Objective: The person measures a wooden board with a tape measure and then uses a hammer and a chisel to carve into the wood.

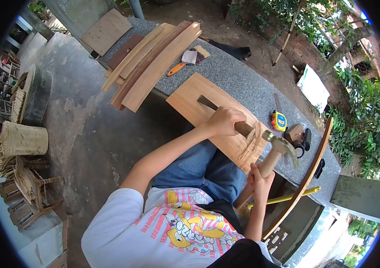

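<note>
My left hand (226, 121) is closed around a chisel, its flat metal blade (207, 102) lying low over a light wooden board (183, 95) and pointing away to the upper left. The chisel's wooden handle end sticks out toward the hammer. In my right hand (261, 179) is a claw hammer (270, 161), gripped by its wooden handle. Its metal head is raised just right of the chisel's butt, with a small apparent gap. Rough, splintered marks (251, 151) show near the board's right end. The board rests partly on the granite bench and over my lap.
Several long wooden planks (156, 71) lie stacked on the granite bench (239, 82), beside an orange-handled brush (177, 68). A yellow tape measure (279, 120), a wooden block (294, 133) and black items sit right. A long curved wooden strip (308, 176) leans across the bench edge.
</note>
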Motion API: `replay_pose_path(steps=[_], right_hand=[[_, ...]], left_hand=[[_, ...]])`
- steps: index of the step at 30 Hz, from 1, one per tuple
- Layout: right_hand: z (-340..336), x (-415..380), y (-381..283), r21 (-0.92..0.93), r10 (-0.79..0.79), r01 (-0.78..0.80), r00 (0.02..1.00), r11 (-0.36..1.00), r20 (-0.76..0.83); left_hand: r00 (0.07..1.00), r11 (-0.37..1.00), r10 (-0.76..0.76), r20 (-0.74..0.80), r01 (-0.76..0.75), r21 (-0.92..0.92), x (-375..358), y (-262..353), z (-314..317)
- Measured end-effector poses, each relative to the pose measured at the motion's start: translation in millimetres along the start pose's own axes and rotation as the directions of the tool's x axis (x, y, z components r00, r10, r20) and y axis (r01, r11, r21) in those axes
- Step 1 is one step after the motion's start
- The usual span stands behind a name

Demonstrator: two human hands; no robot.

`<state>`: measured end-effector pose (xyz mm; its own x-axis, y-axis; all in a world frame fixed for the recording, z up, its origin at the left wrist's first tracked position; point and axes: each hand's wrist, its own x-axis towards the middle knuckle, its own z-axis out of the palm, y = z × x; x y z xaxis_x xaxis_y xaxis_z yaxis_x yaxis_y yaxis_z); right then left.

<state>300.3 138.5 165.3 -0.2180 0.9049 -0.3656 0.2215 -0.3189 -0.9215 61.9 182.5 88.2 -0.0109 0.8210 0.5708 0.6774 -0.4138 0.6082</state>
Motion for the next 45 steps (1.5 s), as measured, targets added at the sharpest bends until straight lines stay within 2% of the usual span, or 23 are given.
replay_pose_path(steps=[1,5,7,9,10,12,13,16,19,21,23,26,27,29,31,34,35,37,38,39,41,43,45], right_hand=[[-2,5,8,-0.178,0.015,-0.012,1.000,0.984,0.015],[-19,12,-2,-0.286,-0.069,0.068,0.998,0.956,0.008],[-28,8,-20,-0.242,-0.121,0.115,0.993,0.963,-0.010],[-27,2,-30,-0.058,-0.148,0.145,0.988,0.988,-0.049],[-23,1,-29,-0.061,-0.151,0.148,0.987,0.987,-0.048],[-14,-1,-19,0.074,-0.175,0.178,0.983,0.981,-0.049],[-12,0,-10,0.057,-0.138,0.137,0.990,0.989,0.011],[-10,4,4,-0.220,0.017,-0.011,1.000,0.976,0.024],[-21,0,-7,-0.226,-0.057,0.062,0.998,0.972,0.027],[-26,-6,-20,-0.075,-0.077,0.073,0.996,0.995,-0.054],[-27,-5,-22,0.085,-0.194,0.201,0.978,0.976,-0.077],[-7,0,-13,0.143,-0.152,0.164,0.984,0.976,-0.088],[-4,4,-5,0.025,-0.080,0.080,0.997,0.996,-0.008],[-8,13,7,-0.279,-0.006,0.022,0.998,0.960,0.059],[-15,12,3,-0.282,-0.005,0.024,0.998,0.959,0.070],[-20,1,-18,-0.110,-0.058,0.056,0.998,0.992,-0.016],[-18,1,-16,-0.108,-0.059,0.057,0.998,0.993,-0.018],[-15,4,-9,0.146,-0.151,0.157,0.987,0.977,-0.051],[-9,4,-5,0.119,-0.144,0.143,0.990,0.983,0.001],[-4,6,-6,0.046,-0.066,0.064,0.996,0.997,0.054],[-4,13,3,-0.310,-0.003,0.030,0.996,0.950,0.089],[-13,13,8,-0.337,-0.031,0.065,0.994,0.939,0.104],[-22,7,6,-0.273,-0.018,0.040,0.997,0.961,0.081]], left_hand=[[1.000,1.000,0.011,0.000,-0.011,0.004,2,2,0],[1.000,0.998,0.012,0.022,-0.013,0.063,-9,-15,-12],[0.997,0.998,0.041,-0.058,-0.038,0.039,-7,-16,-19],[0.993,0.999,0.038,-0.110,-0.038,0.009,-1,-13,-19],[0.987,0.999,0.030,-0.158,-0.034,-0.025,1,-12,-17],[0.990,0.999,0.034,-0.135,-0.038,-0.027,2,-8,-11],[0.993,0.999,0.038,-0.110,-0.041,-0.029,3,-6,-7],[0.997,0.999,0.044,-0.058,-0.046,-0.029,4,-1,-3],[0.998,0.999,0.033,-0.052,-0.035,-0.030,2,-6,-4],[0.996,0.998,0.025,-0.084,-0.030,-0.056,3,-6,-3],[0.993,0.996,0.029,-0.112,-0.038,-0.080,8,-4,-6],[0.993,0.997,0.015,-0.116,-0.023,-0.071,11,-1,-8],[0.995,0.998,0.006,-0.097,-0.012,-0.062,11,-2,-8],[0.997,0.999,0.005,-0.078,-0.009,-0.050,10,-4,-9],[0.998,1.000,0.014,-0.058,-0.014,0.004,5,-12,-12],[0.999,1.000,-0.024,-0.038,0.024,0.000,2,-13,-12],[0.999,1.000,-0.021,-0.037,0.021,0.001,4,-12,-12],[0.996,0.999,-0.029,-0.080,0.027,-0.025,8,-7,-11],[0.997,0.999,-0.024,-0.077,0.022,-0.029,9,-6,-9],[0.999,0.999,-0.041,-0.031,0.040,-0.013,9,-6,-8],[0.999,0.999,-0.053,0.011,0.053,0.009,7,-9,-8],[0.995,0.999,0.014,-0.103,-0.010,0.039,4,-17,-14],[0.994,0.999,0.001,-0.109,0.003,0.033,0,-17,-19]])
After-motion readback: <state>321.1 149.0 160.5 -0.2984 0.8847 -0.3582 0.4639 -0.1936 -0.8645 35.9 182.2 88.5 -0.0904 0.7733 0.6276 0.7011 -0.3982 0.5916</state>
